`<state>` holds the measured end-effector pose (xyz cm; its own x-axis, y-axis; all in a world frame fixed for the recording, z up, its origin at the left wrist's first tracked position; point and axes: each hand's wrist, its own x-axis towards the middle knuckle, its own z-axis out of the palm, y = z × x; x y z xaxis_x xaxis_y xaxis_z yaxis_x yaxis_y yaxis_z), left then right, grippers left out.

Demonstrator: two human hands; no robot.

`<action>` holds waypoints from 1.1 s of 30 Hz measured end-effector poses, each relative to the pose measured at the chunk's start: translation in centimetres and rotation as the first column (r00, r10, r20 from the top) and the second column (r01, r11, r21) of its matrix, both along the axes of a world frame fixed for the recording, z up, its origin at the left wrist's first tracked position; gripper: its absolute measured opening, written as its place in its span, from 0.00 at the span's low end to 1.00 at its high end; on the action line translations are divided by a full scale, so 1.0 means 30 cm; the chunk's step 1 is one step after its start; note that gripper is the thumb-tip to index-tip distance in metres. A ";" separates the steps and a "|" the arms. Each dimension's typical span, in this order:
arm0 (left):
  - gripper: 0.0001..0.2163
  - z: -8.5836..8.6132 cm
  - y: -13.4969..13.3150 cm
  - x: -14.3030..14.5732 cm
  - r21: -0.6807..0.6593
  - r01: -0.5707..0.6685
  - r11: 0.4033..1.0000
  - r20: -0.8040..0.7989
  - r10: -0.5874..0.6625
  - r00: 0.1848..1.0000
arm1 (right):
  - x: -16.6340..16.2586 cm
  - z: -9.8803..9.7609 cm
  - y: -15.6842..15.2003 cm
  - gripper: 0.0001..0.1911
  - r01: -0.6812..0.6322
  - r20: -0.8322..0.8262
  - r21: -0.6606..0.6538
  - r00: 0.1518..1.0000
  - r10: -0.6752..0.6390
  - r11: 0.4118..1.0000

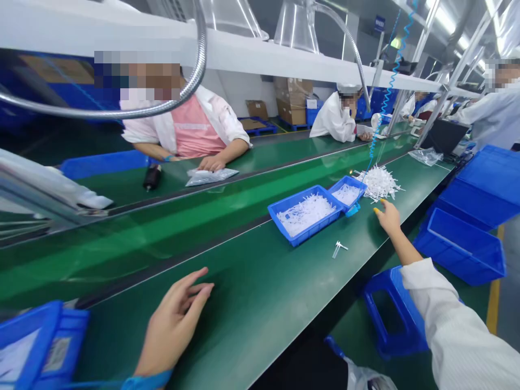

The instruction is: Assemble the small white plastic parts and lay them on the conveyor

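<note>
My left hand [173, 325], with a blue band at the wrist, is above the green worktop, thumb and fingers apart and nothing in them. My right hand [389, 218] reaches towards a pile of small white plastic parts [378, 183]; yellow covers sit on two fingertips, which are apart and hold nothing I can see. Left of the pile are a small blue tray [356, 204] and a larger blue tray [298, 239], both holding white or clear plastic pieces. One white T-shaped piece with a clear tube [338, 248] lies alone on the worktop.
A blue bin [67, 341] stands at the near left. Across the green belt [134, 216], a person's hand [213, 162] rests on a plastic bag [211, 176]. A coiled blue hose [392, 81] hangs down near the trays. Right of the bench are a blue stool [400, 314] and blue crates [467, 246].
</note>
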<state>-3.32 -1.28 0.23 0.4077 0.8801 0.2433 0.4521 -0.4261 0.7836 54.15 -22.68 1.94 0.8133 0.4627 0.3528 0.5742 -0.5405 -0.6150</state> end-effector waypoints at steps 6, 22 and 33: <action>0.24 0.011 -0.001 -0.004 0.008 -0.023 1.000 0.031 0.022 0.999 | -0.303 -0.102 -0.012 0.18 -0.454 -0.063 -0.058 0.890 0.451 0.889; 0.12 0.032 -0.067 0.028 0.192 0.344 0.919 -0.029 -0.345 0.938 | -1.056 -0.089 0.145 0.18 -0.885 -0.096 -0.055 0.466 0.880 0.463; 0.13 -0.013 -0.142 0.111 0.192 0.713 0.674 -0.164 -0.695 0.700 | -0.822 0.100 0.463 0.14 -0.735 0.040 0.030 0.679 0.733 0.678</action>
